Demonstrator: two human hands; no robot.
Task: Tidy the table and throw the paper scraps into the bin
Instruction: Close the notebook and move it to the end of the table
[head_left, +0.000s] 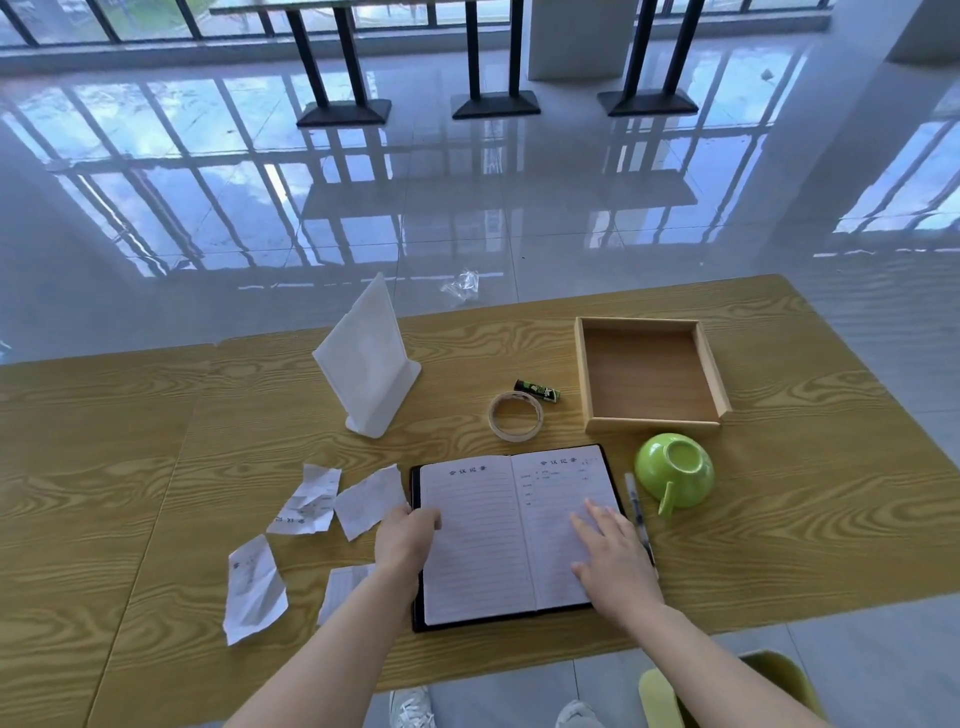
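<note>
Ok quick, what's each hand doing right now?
Left hand: grips the left edge of the notebook.
Right hand: open, fingers flat on the right page.

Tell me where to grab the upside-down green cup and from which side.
Take the green cup by its handle, coming from the near side: it sits upside down, handle pointing at you; the rounded body likely gives a poorer grip.

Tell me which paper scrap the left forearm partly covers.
The scrap beside the notebook's near-left corner; the other three lie clear of that forearm.
</note>
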